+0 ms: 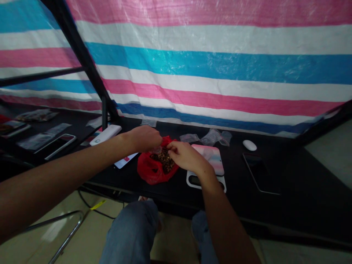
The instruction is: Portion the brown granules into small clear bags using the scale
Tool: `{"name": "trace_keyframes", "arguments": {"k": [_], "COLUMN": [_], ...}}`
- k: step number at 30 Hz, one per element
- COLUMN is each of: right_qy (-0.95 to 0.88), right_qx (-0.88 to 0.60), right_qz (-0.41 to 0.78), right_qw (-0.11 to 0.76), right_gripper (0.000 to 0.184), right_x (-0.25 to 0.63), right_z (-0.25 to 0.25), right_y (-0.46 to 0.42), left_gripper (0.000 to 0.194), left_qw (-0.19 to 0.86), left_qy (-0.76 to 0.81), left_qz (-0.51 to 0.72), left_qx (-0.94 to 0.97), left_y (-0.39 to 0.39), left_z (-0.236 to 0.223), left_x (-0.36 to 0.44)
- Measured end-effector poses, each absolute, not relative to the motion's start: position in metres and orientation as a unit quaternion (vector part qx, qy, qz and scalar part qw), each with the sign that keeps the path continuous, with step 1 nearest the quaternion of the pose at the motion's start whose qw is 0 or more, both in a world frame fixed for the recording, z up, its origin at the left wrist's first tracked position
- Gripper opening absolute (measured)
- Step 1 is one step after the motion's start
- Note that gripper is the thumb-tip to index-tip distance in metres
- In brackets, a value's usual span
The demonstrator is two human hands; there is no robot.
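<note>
A red plastic bag (pixel 148 172) lies open on the black table, with many small brown pieces (pixel 164 160) inside, perhaps beans or nuts. My left hand (pixel 145 138) is closed over the bag's far left side. Under its fingers shows a small clear plastic bag (pixel 157 150), partly hidden. From the right my right hand (pixel 183 154) reaches over the red bag's rim, fingertips pinched together at the brown pieces; whatever sits between them is too small to make out. Just right of the red bag is a white scale (pixel 189 179) with a shiny pinkish plate (pixel 216 159), partly behind my right wrist.
Clear plastic bags (pixel 213 137) lie behind the scale. Further right are a white mouse (pixel 249 145) and a dark tablet (pixel 260 174). A white box-like device (pixel 106 135) and a phone-like screen (pixel 125 161) are at left. A striped sheet (pixel 206 66) hangs behind the table.
</note>
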State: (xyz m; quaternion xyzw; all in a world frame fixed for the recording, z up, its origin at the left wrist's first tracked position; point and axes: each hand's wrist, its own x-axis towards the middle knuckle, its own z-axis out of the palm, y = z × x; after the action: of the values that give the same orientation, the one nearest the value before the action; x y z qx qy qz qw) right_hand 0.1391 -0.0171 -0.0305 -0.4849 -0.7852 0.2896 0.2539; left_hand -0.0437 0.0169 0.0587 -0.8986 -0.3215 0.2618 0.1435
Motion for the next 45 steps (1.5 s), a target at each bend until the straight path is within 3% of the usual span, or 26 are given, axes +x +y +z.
{"name": "trace_keyframes", "arguments": {"k": [11, 18, 29, 34, 40, 45], "right_qy": [-0.815, -0.819, -0.818, -0.829, -0.802, -0.837], "right_qx": [-0.430, -0.385, -0.417, -0.399, -0.455, -0.438], "right_qz": [0.290, 0.340, 0.295, 0.295, 0.244, 0.193], "right_qw": [0.258, 0.257, 0.267, 0.256, 0.301, 0.266], "right_gripper": [0.029, 0.045, 0.037, 0.024, 0.018, 0.011], "right_x": [0.133, 0.131, 0.129, 0.128, 0.132, 0.125], "right_z": [-0.026, -0.026, -0.031, -0.030, -0.024, -0.028], "right_y": [-0.018, -0.021, -0.017, -0.019, -0.018, -0.019], "left_gripper": [0.029, 0.016, 0.025, 0.023, 0.049, 0.056], "left_qw": [0.065, -0.033, -0.059, -0.080, -0.058, -0.082], "left_qy": [-0.361, -0.370, -0.398, -0.396, -0.410, -0.437], "left_qz": [0.210, 0.170, 0.175, 0.168, 0.127, 0.072], "left_qx": [-0.906, -0.913, -0.899, -0.899, -0.901, -0.893], "left_y": [0.027, 0.025, 0.027, 0.025, 0.045, 0.089], "left_z": [0.046, 0.055, 0.059, 0.060, 0.060, 0.049], "left_x": [-0.058, -0.064, -0.071, -0.069, -0.073, -0.047]}}
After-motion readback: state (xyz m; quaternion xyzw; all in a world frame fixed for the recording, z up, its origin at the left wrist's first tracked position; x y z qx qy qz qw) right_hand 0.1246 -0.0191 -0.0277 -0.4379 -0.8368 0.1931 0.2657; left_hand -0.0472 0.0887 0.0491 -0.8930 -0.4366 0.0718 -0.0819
